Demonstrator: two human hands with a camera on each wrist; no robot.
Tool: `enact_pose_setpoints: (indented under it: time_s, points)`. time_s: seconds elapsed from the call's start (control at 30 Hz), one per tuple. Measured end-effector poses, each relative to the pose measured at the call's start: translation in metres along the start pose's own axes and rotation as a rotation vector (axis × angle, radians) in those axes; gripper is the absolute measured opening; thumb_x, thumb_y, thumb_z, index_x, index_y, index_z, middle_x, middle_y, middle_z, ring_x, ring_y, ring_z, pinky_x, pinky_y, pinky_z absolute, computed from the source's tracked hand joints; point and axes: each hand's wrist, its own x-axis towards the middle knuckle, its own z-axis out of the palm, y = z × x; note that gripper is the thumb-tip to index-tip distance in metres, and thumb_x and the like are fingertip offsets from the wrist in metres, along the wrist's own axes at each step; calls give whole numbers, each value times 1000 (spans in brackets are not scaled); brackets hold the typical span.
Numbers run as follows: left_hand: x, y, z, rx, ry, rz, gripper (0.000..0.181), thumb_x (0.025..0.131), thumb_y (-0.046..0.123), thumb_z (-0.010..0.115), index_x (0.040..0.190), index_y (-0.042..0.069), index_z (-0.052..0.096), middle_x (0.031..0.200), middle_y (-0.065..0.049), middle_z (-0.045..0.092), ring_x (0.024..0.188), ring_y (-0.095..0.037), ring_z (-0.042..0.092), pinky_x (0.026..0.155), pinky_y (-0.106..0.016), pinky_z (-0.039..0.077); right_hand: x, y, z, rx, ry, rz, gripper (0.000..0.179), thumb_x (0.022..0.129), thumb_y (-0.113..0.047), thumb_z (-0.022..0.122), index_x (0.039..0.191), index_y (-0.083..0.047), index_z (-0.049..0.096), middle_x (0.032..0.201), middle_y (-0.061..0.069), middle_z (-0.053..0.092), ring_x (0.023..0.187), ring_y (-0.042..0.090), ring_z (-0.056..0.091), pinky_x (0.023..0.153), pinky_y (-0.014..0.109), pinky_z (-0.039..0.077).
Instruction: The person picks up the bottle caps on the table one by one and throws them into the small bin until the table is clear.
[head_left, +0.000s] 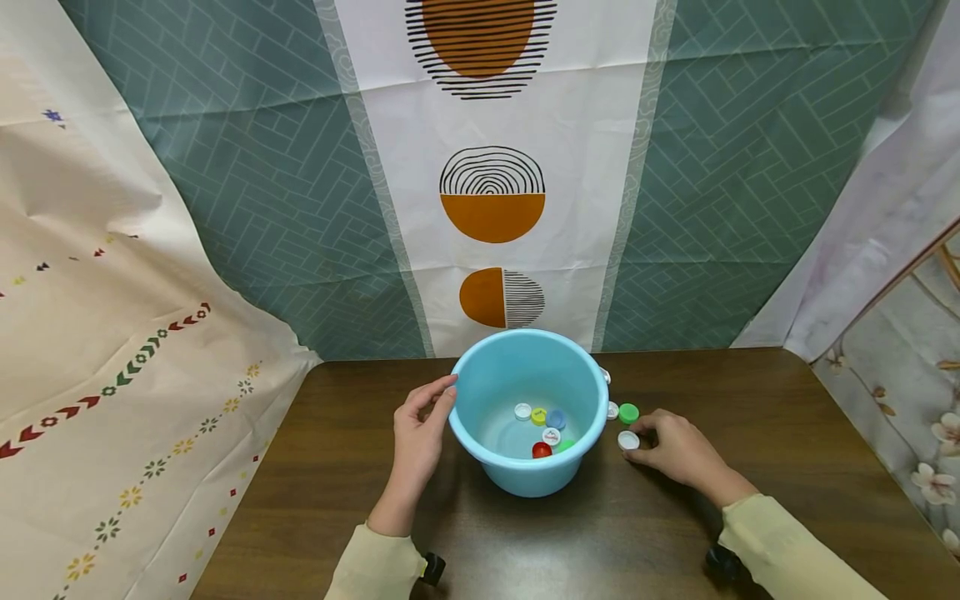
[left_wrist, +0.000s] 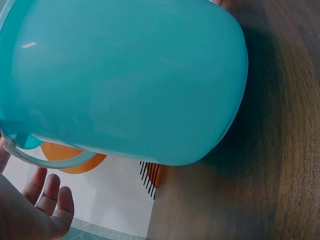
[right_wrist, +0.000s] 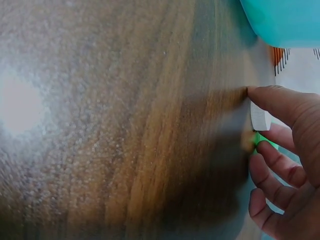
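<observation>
A light blue plastic bucket [head_left: 528,479] stands on the table with several coloured bottle caps on its bottom, among them a red cap [head_left: 542,450] and a yellow cap [head_left: 538,416]. My left hand [head_left: 420,437] holds the bucket's left rim between thumb and index finger; its other fingers [left_wrist: 49,195] hang loosely bent in the left wrist view. Right of the bucket, my right hand [head_left: 675,447] pinches a white bottle cap [head_left: 628,441] at the table surface. The cap's ridged side [right_wrist: 259,117] shows between thumb and finger in the right wrist view.
Just behind the pinched cap lie a green cap [head_left: 628,412] and another white cap [head_left: 612,410]. A further white item [head_left: 605,376] is partly hidden by the bucket's rim. Patterned cloth [head_left: 487,250] hangs along the back edge of the brown wooden table [head_left: 337,467].
</observation>
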Motion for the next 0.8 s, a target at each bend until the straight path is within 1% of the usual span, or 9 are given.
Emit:
enact_pose_setpoints:
  time_s: [0.07,0.17,0.3,0.43,0.57,0.8]
  points:
    - [-2,9,0,3,-8,-9,24,95,12,65,117,1,71,108,-14,63,95,-21,55,69,-26,48,0,1,0,7,-1,2,35,74,-33,86,99,-11,75,91,-3,62,86,16,58,73,42,50]
    - [-2,13,0,8,-15,-23,25,96,10,64,117,0,70,109,-15,63,96,-20,55,70,-25,48,0,3,-1,24,-4,11,36,75,-33,85,100,-10,74,92,-2,64,86,17,59,73,42,51]
    - [-2,14,0,4,-16,-29,25,95,10,64,117,0,70,109,-15,63,96,-21,54,70,-26,49,0,5,-6,37,10,11,34,78,-33,83,100,-10,73,92,-2,67,84,16,60,72,40,51]
    - [-2,14,0,0,-16,-28,24,95,11,65,117,1,71,110,-14,63,96,-21,55,70,-26,49,1,5,-14,66,33,5,29,80,-28,81,100,-9,72,88,-2,67,77,15,58,66,34,49]
    - [-2,14,1,3,-12,-24,25,96,11,64,117,1,71,110,-14,63,96,-21,55,70,-26,48,4,4,-22,95,56,7,31,81,-25,81,104,-6,71,88,0,66,73,16,56,60,30,49]
    - [-2,14,1,8,-9,-21,24,95,11,64,117,1,71,109,-14,63,95,-21,54,69,-25,46,8,3,-33,121,129,-13,31,81,-21,82,104,-4,70,87,3,67,71,18,56,56,27,48]
